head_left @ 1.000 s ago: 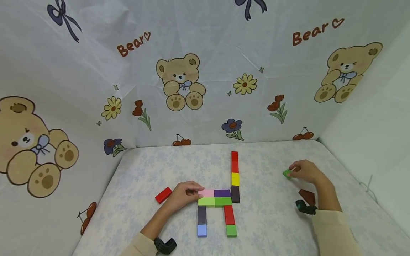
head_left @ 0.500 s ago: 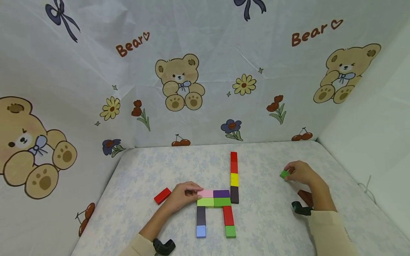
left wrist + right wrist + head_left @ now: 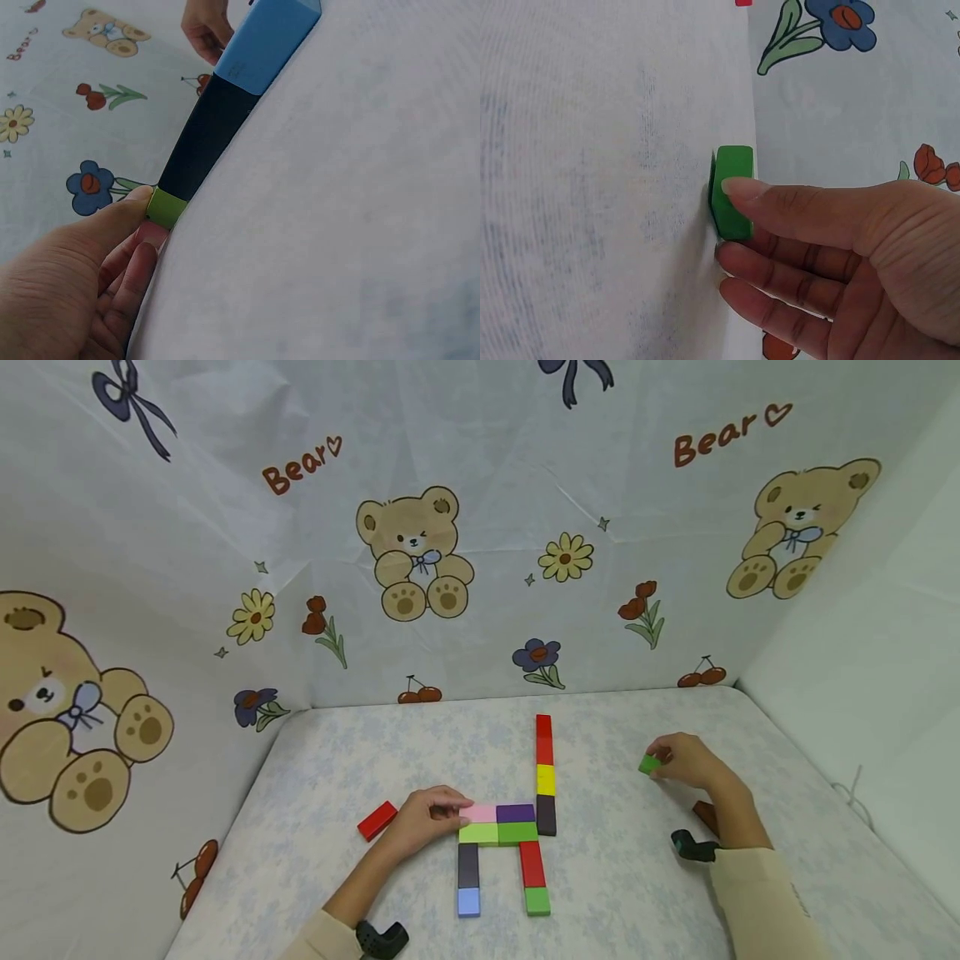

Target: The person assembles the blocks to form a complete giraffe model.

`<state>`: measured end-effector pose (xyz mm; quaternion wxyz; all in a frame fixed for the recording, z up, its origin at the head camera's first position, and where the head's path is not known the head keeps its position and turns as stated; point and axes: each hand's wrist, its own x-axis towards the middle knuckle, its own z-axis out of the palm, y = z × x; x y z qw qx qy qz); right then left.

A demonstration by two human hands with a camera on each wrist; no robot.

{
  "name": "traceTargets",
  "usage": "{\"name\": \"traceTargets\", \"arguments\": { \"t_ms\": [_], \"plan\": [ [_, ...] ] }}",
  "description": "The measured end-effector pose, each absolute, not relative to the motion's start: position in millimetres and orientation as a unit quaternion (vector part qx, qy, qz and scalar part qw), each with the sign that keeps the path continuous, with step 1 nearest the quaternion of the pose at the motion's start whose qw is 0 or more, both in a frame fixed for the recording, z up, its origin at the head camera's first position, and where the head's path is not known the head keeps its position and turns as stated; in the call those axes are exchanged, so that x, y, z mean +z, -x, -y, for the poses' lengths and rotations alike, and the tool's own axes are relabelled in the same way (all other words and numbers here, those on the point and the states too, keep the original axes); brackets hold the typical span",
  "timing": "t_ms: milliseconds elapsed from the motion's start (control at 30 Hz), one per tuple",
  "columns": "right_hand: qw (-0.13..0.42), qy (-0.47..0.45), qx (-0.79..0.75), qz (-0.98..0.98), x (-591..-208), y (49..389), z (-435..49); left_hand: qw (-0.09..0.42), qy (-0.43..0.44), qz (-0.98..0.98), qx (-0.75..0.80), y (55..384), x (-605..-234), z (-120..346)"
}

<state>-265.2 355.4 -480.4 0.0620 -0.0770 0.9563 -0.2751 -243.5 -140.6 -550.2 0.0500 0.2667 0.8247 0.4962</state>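
My left hand (image 3: pixel 423 822) pinches the left end of the pink block (image 3: pixel 478 814), its thumb tip right at the light green block (image 3: pixel 478 833). In the left wrist view, the dark block (image 3: pixel 206 135) and blue block (image 3: pixel 266 49) extend away from these fingers. A purple block (image 3: pixel 515 813) and a green block (image 3: pixel 517 833) continue the two rows; a red block (image 3: pixel 532 864) extends below. Farther right, my right hand (image 3: pixel 690 762) holds a small green angular block (image 3: pixel 649 764) between thumb and fingers, close over the table; the right wrist view shows the thumb across it.
A column of red (image 3: pixel 543 739), yellow (image 3: pixel 545 780) and dark (image 3: pixel 546 816) blocks rises at the rows' right end. A loose red block (image 3: pixel 377 820) lies left of my left hand. A brown block (image 3: pixel 705 815) is partly hidden by my right wrist. A printed cloth wall (image 3: pixel 480 527) backs the table.
My right hand has moved left with the green angular block, coming nearer the column. The left hand keeps its place on the pink block. The head view has shifted slightly.
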Motion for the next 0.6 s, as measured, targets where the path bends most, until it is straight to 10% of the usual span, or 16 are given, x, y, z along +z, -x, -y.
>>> {"name": "traceTargets", "arguments": {
  "t_ms": [600],
  "plan": [
    [-0.013,0.137,-0.328,-0.935,-478,270,-320,0.045,-0.255,-0.816,0.517,241,-548,138]
  ]
}}
